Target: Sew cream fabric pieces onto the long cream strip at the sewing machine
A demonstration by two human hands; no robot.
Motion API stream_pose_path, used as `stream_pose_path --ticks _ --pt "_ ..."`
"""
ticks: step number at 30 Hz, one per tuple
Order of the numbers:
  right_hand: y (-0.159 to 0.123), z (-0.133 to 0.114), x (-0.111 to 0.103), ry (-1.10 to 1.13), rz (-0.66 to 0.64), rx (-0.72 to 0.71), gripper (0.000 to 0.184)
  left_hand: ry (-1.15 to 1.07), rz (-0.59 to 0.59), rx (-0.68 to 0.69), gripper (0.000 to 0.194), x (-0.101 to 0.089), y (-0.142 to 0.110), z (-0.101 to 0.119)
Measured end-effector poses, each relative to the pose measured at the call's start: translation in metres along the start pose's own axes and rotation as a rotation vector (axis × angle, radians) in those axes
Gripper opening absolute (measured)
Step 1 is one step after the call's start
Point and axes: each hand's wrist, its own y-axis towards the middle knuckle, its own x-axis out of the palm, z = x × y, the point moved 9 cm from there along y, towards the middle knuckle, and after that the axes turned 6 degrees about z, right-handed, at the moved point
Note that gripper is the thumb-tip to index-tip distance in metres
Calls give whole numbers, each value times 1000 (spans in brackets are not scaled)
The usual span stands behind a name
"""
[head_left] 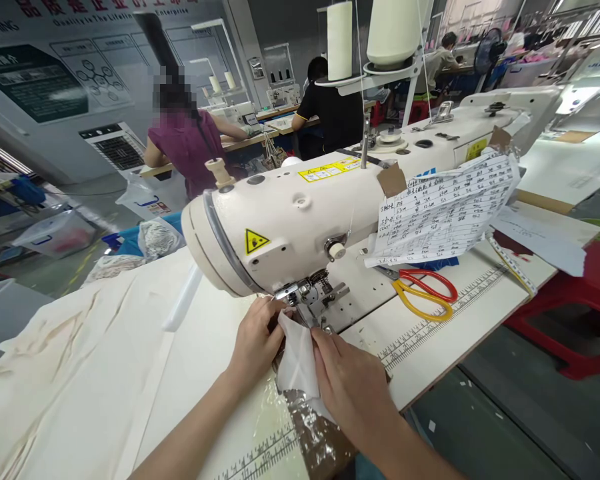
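A white sewing machine [280, 220] spans the table, its needle and presser foot area [310, 300] just beyond my hands. Between my hands lies a small piece of thin white fabric [299, 357], partly under the presser foot. My left hand [257, 333] pinches the fabric's upper left edge close to the needle, fingertips partly hidden by the machine. With thumb and fingers, my right hand [353, 380] grips the right edge of the same fabric. Beneath the fabric, brown material with clear tape [320, 440] covers the table's front edge.
Scissors with red and yellow handles [425, 293] lie right of the machine, near a tape measure [513, 263]. A handwritten sheet [445, 210] hangs on the machine. Cream fabric [65, 373] covers the left side. A red stool [575, 313] stands at right; people sit farther back.
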Motion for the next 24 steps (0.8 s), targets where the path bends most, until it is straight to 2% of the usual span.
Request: stream_pose_path --ticks 5,8,12,16,21,24 --pt "0 1 0 1 -10 16 28 -55 19 0 13 -3 -1 -1" --pt "1 1 0 -14 -20 18 29 -54 46 49 13 -6 0 4" --pt "4 0 2 -40 -24 11 31 41 56 243 12 -7 0 22" --pt "0 -2 1 -66 -16 4 33 113 -28 383 20 -4 -3 35" --pt "-34 1 -22 64 -6 5 34 96 -194 363 34 -2 -5 40" --pt "-64 9 -29 202 -140 35 34 169 -236 311 34 1 -9 46"
